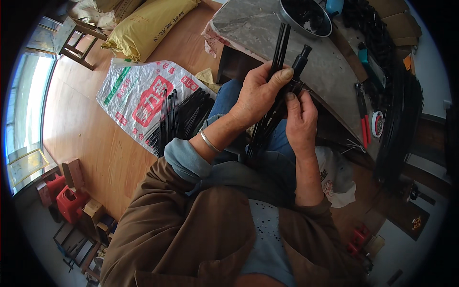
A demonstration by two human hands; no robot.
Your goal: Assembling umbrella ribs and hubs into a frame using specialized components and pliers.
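Note:
A bundle of long thin black rods (260, 129) runs slantwise up from my lap, its upper ends rising past my left hand (256, 93). That hand is closed round the rods, its thumb pressed near a black tubular piece (300, 62) with a narrower neck and flared tip. My right hand (302, 119) is closed beside the tube's lower end, thumb against the black parts. Thin pale wire (306, 89) sticks out by its fingertips, seemingly pinched there; the exact grip is partly hidden. A silver bangle (209, 141) circles my left wrist.
More black rods (179, 115) lie on a white printed sack (129, 93) to the left. The grey table (248, 21) ahead carries a metal pan (306, 16), red-handled pliers (364, 119), a round tin (377, 124) and pale wires (355, 145). Long black strands (399, 124) fill the right side.

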